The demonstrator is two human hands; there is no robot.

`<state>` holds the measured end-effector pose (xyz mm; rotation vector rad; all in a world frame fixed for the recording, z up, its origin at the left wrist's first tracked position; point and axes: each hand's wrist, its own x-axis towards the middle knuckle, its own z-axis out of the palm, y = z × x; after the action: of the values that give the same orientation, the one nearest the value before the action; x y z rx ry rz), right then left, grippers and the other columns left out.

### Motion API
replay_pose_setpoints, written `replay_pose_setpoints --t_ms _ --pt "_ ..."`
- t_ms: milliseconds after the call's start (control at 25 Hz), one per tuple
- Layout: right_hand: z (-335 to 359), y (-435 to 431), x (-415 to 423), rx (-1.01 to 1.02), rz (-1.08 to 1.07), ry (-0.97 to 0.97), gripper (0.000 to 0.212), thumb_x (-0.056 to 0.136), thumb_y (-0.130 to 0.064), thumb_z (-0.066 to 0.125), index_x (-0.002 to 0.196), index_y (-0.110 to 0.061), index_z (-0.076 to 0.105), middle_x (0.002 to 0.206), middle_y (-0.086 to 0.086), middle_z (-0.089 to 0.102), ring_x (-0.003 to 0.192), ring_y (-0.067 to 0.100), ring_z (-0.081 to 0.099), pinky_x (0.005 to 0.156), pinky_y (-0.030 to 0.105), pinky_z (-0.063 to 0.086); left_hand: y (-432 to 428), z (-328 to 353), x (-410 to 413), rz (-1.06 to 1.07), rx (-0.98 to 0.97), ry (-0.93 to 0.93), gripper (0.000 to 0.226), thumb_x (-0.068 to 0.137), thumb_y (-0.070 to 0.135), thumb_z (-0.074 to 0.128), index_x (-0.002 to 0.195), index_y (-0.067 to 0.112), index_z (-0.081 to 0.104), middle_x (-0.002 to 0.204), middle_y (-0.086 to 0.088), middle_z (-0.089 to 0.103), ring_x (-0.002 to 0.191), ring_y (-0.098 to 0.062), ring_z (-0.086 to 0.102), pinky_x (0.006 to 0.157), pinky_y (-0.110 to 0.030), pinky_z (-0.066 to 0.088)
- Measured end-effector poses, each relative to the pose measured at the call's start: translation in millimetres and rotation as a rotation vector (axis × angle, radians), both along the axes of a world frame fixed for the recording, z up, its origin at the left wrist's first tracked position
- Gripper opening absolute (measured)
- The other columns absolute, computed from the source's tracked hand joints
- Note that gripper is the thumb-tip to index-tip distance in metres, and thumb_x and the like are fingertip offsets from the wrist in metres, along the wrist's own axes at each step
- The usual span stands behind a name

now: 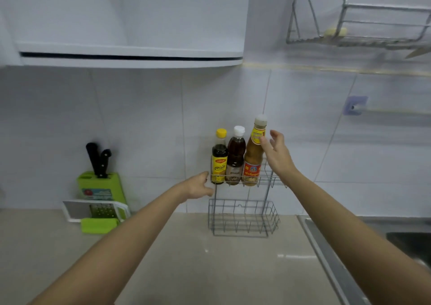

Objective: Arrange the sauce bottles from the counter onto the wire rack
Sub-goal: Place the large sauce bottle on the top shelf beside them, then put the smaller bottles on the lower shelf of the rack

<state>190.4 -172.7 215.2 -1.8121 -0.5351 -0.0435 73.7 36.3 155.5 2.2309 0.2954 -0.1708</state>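
A two-tier wire rack (243, 218) stands on the counter against the tiled wall. Its upper tier holds three upright bottles side by side: a dark sauce bottle with a yellow cap (219, 158), a brown sauce bottle with a white cap (235, 155), and a tall orange sauce bottle with a pale cap (253, 155). My right hand (276, 153) is spread beside the tall bottle's neck, a fingertip at its label, not gripping. My left hand (200, 184) rests at the upper tier's left end with fingers curled at the wire. The lower tier is empty.
A green knife block (100, 183) with black-handled knives stands at the left, with a white-and-green grater (95, 213) leaning in front of it. A steel sink edge (326, 253) runs along the right. A hanging dish rack (359, 25) and a range hood (130, 55) are overhead.
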Motion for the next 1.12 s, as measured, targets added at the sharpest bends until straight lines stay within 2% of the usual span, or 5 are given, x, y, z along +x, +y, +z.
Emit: replay_pose_setpoints --t_ms 160,360,600,760,1120 --pt "-18 -12 -48 -0.037 -0.227 -0.265 0.044 0.094 -0.044 0.048 0.124 -0.012 0.045 0.109 -0.007 0.055 0.108 0.017 0.055 0.093 0.043 0.050 22 22 -47 -0.001 0.209 0.033 0.065 0.090 0.015 0.061 0.147 0.005 0.031 0.151 -0.016 0.041 0.137 -0.028 0.043 0.113 -0.039 0.038" --pt "-55 40 -144 -0.316 0.238 -0.363 0.013 0.093 -0.028 0.056 0.097 -0.016 0.056 0.085 -0.004 0.061 0.078 0.014 0.060 0.070 0.034 0.049 64 2 -150 0.057 0.290 0.006 0.034 0.087 0.004 0.058 0.121 0.001 0.061 0.118 -0.019 0.069 0.110 -0.029 0.066 0.097 -0.034 0.052" --pt "-98 111 -269 -0.770 0.718 -0.470 0.040 0.088 -0.055 0.051 0.107 -0.020 0.057 0.100 -0.002 0.056 0.079 0.013 0.052 0.073 0.033 0.044 98 -78 -256 -0.073 0.378 0.182 0.040 0.082 -0.009 0.050 0.120 -0.001 0.059 0.120 -0.019 0.066 0.112 -0.028 0.063 0.093 -0.031 0.049" --pt "-122 134 -318 -0.975 0.694 -0.541 0.061 0.081 -0.064 0.053 0.116 -0.014 0.053 0.111 0.008 0.054 0.098 0.027 0.056 0.078 0.038 0.044 83 -118 -306 -0.205 0.101 0.142 0.037 0.077 0.001 0.066 0.113 0.003 0.058 0.105 -0.008 0.065 0.088 -0.009 0.060 0.075 -0.015 0.047" --pt "-121 137 -316 -0.863 0.665 -0.374 0.050 0.081 -0.046 0.067 0.118 -0.014 0.062 0.108 0.005 0.060 0.098 0.025 0.059 0.083 0.033 0.046 62 -155 -305 0.028 -0.074 -0.131 0.028 0.082 0.041 0.071 0.098 0.023 0.057 0.098 -0.004 0.071 0.094 -0.021 0.067 0.086 -0.039 0.053"
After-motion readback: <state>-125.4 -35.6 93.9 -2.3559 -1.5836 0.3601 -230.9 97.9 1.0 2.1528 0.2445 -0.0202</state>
